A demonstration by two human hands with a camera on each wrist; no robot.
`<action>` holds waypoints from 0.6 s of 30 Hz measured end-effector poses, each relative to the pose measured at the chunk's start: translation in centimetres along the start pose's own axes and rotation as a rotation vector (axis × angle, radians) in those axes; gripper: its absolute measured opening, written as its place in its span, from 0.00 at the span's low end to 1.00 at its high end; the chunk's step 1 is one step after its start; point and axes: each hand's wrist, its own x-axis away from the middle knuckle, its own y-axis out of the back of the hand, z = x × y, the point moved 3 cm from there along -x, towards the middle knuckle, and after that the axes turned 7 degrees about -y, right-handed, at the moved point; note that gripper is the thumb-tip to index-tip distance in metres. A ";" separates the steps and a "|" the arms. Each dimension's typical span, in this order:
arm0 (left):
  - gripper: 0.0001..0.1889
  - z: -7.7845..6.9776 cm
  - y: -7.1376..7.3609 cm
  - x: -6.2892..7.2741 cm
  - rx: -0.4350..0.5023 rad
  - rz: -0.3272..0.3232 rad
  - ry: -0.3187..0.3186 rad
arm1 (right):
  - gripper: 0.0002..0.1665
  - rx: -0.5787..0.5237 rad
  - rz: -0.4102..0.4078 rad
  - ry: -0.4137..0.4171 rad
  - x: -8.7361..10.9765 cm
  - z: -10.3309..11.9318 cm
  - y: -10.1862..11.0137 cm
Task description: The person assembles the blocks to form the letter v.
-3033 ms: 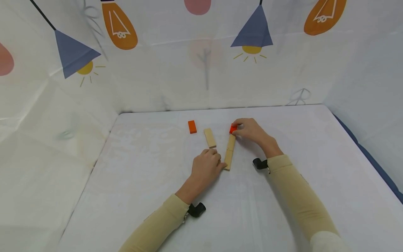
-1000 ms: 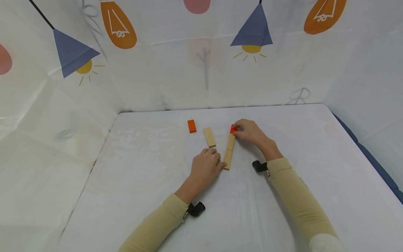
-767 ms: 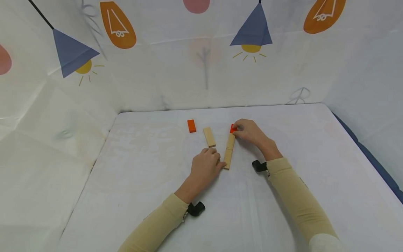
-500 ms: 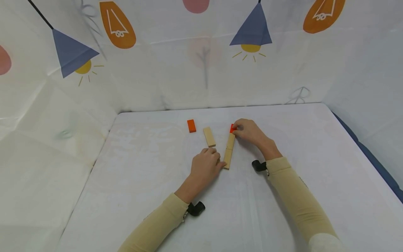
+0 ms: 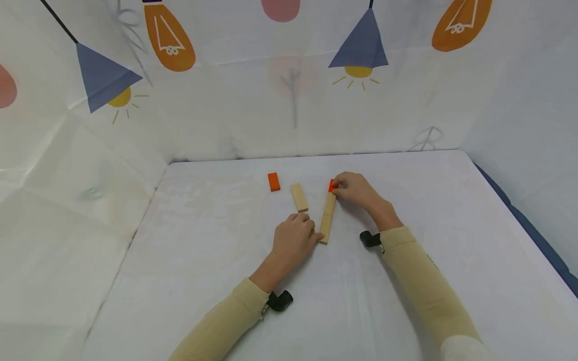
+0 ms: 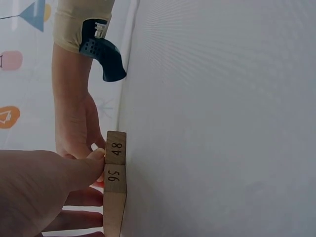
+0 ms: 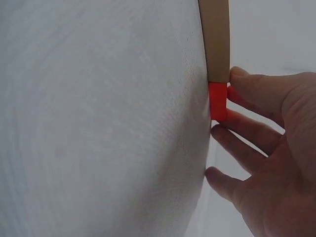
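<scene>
- Right hand [image 5: 356, 190] pinches red block [image 7: 217, 101] against wooden row [image 5: 329, 204].
- Left hand [image 5: 292, 236], fingers loosely spread, touches the row.
- Looks like lining-up; next calls for gentle release.

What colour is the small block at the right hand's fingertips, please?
It is red; the small block shows best in the right wrist view.

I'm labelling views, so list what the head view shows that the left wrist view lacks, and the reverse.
Only the head view: the lone orange block and the left sleeve.

Only the left wrist view: readable dark digits printed on wooden blocks.

Both: the left hand, the right hand, wooden blocks, the white table and lamp pictures on the backdrop.
</scene>
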 end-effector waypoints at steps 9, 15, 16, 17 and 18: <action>0.16 0.0 -0.2 0.1 -0.011 -0.013 -0.009 | 0.19 0.041 0.010 0.000 0.0 -0.2 0.0; 0.16 0.0 -0.2 0.1 -0.020 -0.002 -0.009 | 0.20 0.047 0.019 -0.008 0.0 -0.3 0.0; 0.16 0.0 -0.2 0.1 -0.020 -0.002 -0.010 | 0.20 0.046 0.020 -0.008 0.0 -0.3 0.0; 0.16 0.0 -0.2 0.1 -0.019 -0.002 -0.010 | 0.20 0.045 0.019 -0.007 0.0 -0.3 0.0; 0.16 0.0 -0.2 0.1 -0.020 -0.003 -0.010 | 0.20 0.042 0.019 -0.006 0.0 -0.4 0.0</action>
